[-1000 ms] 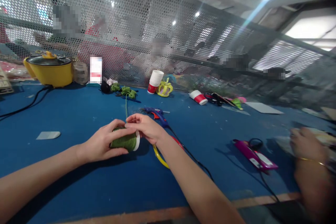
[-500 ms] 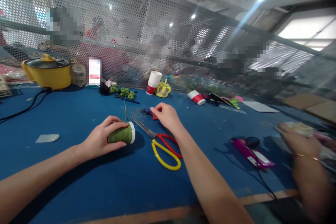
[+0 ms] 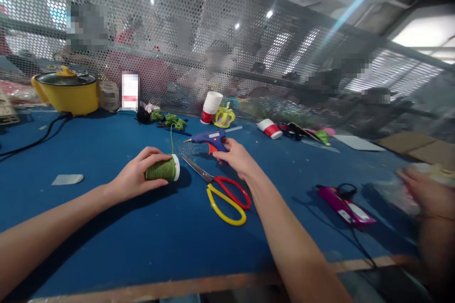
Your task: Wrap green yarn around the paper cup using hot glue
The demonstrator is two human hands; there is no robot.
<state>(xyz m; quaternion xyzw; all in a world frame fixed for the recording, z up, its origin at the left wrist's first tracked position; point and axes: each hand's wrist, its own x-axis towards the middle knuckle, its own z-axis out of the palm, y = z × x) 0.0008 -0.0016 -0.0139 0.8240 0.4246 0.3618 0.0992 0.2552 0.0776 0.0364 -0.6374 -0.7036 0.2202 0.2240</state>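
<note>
My left hand [image 3: 145, 171] is wrapped round a paper cup wound with green yarn [image 3: 161, 169], which lies on its side with its white rim [image 3: 176, 167] facing right. A strand of yarn [image 3: 172, 139] runs from it back to a small green yarn bundle [image 3: 174, 121]. My right hand [image 3: 235, 155] grips the handle of a blue hot glue gun [image 3: 209, 138] with an orange trigger. Its nozzle points left, and a clear glue stick [image 3: 233, 129] juts from its rear. Scissors [image 3: 213, 180] with one red and one yellow handle lie open between my hands.
A yellow electric pot [image 3: 69, 94], a jar [image 3: 108, 96] and a lit phone [image 3: 130, 92] stand at the back left. Paper cups [image 3: 212, 104] and a yellow crown-like piece [image 3: 224, 116] are behind. A purple power strip [image 3: 343, 206] lies right, near another person's hand [image 3: 423, 187].
My right hand has lifted the glue gun off the table and turned it so its whole body shows. The left hand keeps its hold on the yarn-wound cup.
</note>
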